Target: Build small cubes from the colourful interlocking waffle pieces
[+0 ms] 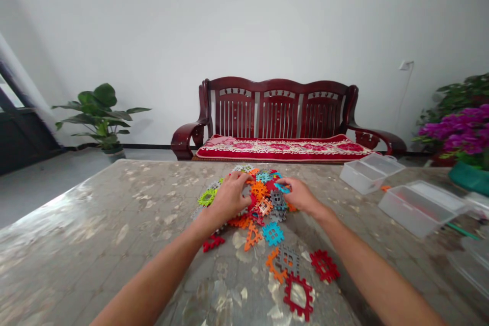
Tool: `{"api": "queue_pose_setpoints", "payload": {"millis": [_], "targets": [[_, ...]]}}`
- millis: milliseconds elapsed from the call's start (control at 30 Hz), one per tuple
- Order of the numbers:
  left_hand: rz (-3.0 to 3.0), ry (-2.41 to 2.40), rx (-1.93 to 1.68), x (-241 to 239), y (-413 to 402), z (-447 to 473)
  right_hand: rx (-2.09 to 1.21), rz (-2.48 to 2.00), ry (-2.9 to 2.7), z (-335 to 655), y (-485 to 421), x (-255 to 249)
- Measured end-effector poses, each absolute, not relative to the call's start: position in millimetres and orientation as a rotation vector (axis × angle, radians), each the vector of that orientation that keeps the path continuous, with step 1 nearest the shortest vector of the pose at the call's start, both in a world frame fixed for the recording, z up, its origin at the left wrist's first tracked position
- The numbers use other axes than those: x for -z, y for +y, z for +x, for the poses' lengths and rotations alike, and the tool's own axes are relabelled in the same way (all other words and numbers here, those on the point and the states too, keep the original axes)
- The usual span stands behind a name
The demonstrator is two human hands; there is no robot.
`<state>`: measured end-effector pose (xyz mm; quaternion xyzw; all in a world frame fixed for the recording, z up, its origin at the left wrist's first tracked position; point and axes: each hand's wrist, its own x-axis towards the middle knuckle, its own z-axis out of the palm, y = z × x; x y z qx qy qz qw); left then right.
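Note:
A heap of flat plastic interlocking pieces with notched edges, in orange, red, grey, blue and lime green, lies on the table. My left hand (231,194) rests on the left side of the heap, its thumb apart from the curved fingers; the fingertips are partly lost among the pieces. At the heap's right side, my right hand (300,194) pinches a blue interlocking piece (281,188) between thumb and fingers. Between the hands lie an orange piece (259,191) and a grey piece (278,199). Nearer to me is a blue square piece (273,234).
Loose red pieces (324,266) and a red frame piece (298,296) lie toward the front of the table (126,244). Two translucent plastic boxes (361,175) with lids open stand at the right. Beyond the table is a wooden bench (277,107); purple flowers (464,130) stand far right.

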<state>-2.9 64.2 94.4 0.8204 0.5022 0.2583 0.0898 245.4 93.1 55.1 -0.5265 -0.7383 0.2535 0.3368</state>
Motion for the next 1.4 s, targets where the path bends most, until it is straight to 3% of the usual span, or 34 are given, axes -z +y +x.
{"api": "queue_pose_setpoints", "payload": {"millis": [167, 333, 467, 700, 1100, 1400], "targets": [[2.485, 1.654, -0.659, -94, 83, -21, -0.686, -1.289, -1.905, 224, 112, -67], [2.56, 1.453, -0.643, -79, 48, -24, -0.525, -1.566, -2.006, 251, 82, -65], [2.545, 1.205, -0.346, -62, 11, -19, -0.717, -1.598, -2.306, 285, 33, -58], [2.699, 1.36, 0.081, -41, -7, -3, -0.724, -1.807, -2.496, 306, -27, -50], [2.586, 1.434, -0.026, -42, -15, -14, -0.788, -1.92, -2.338, 312, -29, -41], [2.538, 1.336, -0.305, -43, -7, -5, -1.177, -1.603, -2.067, 271, -46, -60]]}}
